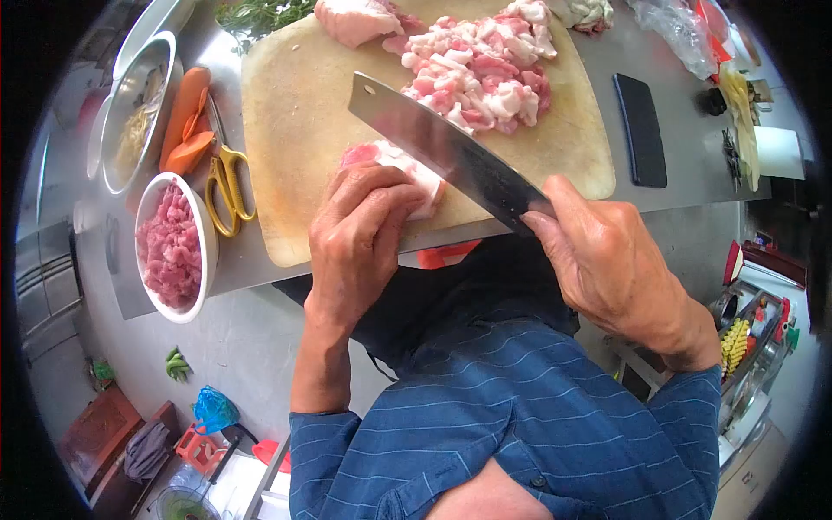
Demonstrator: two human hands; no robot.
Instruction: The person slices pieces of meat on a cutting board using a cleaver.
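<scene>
A broad cleaver [442, 147] is gripped at its handle end by my right hand [602, 251], fingers wrapped tight. Its blade slants up and left over the cutting board [295, 130]. Curled over a piece of raw pork [407, 169] near the board's front edge, my left hand [360, 230] presses it down with bent fingers. The blade's lower edge lies close to the right of that piece. Behind the cleaver sits a heap of chopped fatty pork [485, 69]. A larger uncut chunk of meat [355, 19] rests at the board's far edge.
Left of the board are yellow-handled scissors [227, 191], a carrot [185, 108], a white bowl of diced meat [173, 243] and a metal basin [160, 65]. Green leaves [260, 13] lie behind them. A black phone [640, 130] and a plastic bag [680, 35] are on the right.
</scene>
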